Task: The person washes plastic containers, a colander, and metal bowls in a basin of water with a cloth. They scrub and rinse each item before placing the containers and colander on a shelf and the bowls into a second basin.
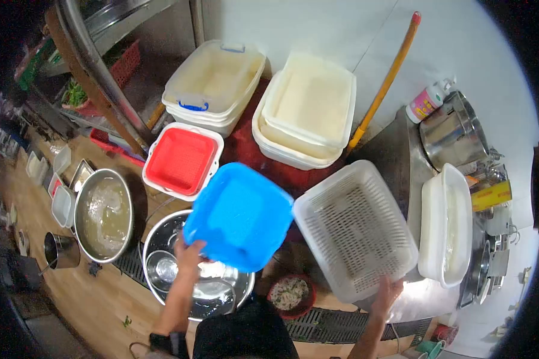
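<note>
A blue square basin (pixel 239 215) is gripped at its lower left edge by my left hand (pixel 188 254), above a large steel bowl (pixel 156 221) with smaller steel bowls inside. My right hand (pixel 389 293) holds the lower right rim of a white perforated basket (pixel 356 230), fingers at its edge. The upper corners of basin and basket meet or nearly meet. Behind the basin, a red basket (pixel 181 160) sits in a white one. Stacked white tubs (pixel 308 99) and lidded tubs with a blue handle (pixel 215 78) stand farther back.
At left stands a steel basin of cloudy liquid (pixel 105 215), near a steel pot (pixel 61 250). Below centre is a red bowl with pale food (pixel 290 296). On the right are a long white tub (pixel 444 227), a steel pot (pixel 455 131), a bottle (pixel 426 103) and an orange pole (pixel 389 78).
</note>
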Available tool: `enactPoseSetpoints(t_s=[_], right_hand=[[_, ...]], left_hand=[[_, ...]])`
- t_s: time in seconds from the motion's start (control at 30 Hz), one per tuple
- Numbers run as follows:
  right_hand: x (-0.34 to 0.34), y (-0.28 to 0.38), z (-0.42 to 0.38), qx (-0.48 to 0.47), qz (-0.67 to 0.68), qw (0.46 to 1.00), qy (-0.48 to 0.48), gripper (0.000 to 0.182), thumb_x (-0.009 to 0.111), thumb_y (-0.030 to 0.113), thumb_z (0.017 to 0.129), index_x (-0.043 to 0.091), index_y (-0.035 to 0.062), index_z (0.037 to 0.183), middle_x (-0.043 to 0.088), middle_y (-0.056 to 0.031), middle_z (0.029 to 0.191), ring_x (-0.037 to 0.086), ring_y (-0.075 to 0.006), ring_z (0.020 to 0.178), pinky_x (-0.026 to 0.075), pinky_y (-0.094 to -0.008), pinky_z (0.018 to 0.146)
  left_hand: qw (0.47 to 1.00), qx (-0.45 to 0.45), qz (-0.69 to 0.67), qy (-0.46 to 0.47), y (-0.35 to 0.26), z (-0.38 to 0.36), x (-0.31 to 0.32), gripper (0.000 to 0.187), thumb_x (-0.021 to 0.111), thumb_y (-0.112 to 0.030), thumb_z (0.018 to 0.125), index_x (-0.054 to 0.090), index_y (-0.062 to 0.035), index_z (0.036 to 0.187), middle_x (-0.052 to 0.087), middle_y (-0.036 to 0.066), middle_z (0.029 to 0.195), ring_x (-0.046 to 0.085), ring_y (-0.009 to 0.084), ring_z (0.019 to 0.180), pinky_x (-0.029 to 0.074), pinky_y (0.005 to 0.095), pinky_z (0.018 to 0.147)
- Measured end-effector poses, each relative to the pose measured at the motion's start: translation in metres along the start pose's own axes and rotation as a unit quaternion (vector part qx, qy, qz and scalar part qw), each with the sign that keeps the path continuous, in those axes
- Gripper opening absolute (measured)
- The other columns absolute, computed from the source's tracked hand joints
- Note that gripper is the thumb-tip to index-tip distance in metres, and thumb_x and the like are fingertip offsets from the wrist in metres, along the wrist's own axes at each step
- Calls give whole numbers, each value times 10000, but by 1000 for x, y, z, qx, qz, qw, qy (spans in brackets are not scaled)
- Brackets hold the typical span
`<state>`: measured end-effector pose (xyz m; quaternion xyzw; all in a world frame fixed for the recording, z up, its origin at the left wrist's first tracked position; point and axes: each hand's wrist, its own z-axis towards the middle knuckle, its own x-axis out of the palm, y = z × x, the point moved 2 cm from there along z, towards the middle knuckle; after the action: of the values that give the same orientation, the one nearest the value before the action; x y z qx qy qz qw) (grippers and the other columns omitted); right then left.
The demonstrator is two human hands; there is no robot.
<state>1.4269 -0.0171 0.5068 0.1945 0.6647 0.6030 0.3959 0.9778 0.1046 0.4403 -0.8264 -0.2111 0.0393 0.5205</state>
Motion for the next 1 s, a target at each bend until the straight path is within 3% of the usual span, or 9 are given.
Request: enactPoseSetpoints(t_s=[0.2,0.27,0.43,0.5,0.67,0.83,0.9,0.97,1.0], right_hand=[[75,-44,14,100,-10,979,177,358,537,-16,711,531,2,1069,594,-56,936,549,-143,829,455,-273,690],[107,-61,29,30,-39,970,238,330,538,-12,720,546,7,1050,603,-55,909,554,-142,801,456,-287,696],[170,-73,63,55,-127,965,225,356,566,63,756,520,-26,1097,584,-78,854,559,-147,643,449,-258,537],[186,-57,56,192,21,970,150,483,575,113,788,423,-14,1228,588,-94,847,573,-162,626,462,-276,505],[195,-97,50,114,-72,969,209,571,561,135,816,312,11,1314,582,-113,901,588,-185,715,480,-326,542],[192,-106,25,74,35,965,248,530,491,206,865,293,24,1321,556,-152,995,569,-236,878,481,-401,655],[181,-78,-15,313,114,934,128,434,400,261,900,353,36,1268,547,-161,1034,549,-300,921,461,-452,712],[141,-156,-21,334,179,910,169,385,363,297,902,396,55,1199,560,-165,1015,549,-365,905,460,-482,719],[135,-165,-39,354,41,919,170,386,381,312,889,422,56,1175,567,-168,1010,548,-384,912,447,-515,741]], left_hand=[[995,-6,52,-88,-84,21,-69,363,494,-64,730,446,-13,1087,572,140,853,605,243,606,502,323,360],[994,4,26,-110,-99,63,-82,322,494,-79,744,451,-11,1056,572,129,823,594,237,569,505,327,381],[997,14,-63,-39,-104,174,-108,406,616,-220,781,441,-14,1085,563,137,904,587,230,746,545,347,595],[998,26,-56,-29,-115,162,-86,510,654,-274,769,410,-3,1126,534,166,981,573,274,845,533,392,691],[996,13,-71,-56,-112,128,-76,581,550,-426,821,353,-89,1253,492,145,1104,542,290,934,492,448,739],[991,10,-89,-100,-61,86,-148,520,455,-404,863,336,-70,1244,514,146,1070,563,303,916,498,432,711],[985,-47,-125,-114,-6,63,-206,387,500,-348,841,476,-23,1050,559,128,918,590,274,838,502,394,672],[980,-121,-85,-135,56,26,-274,345,484,-310,833,479,-47,1057,571,117,930,593,261,833,502,391,668],[976,-164,-80,-122,104,8,-325,354,474,-323,832,476,-56,1065,570,115,953,591,259,831,499,404,678]])
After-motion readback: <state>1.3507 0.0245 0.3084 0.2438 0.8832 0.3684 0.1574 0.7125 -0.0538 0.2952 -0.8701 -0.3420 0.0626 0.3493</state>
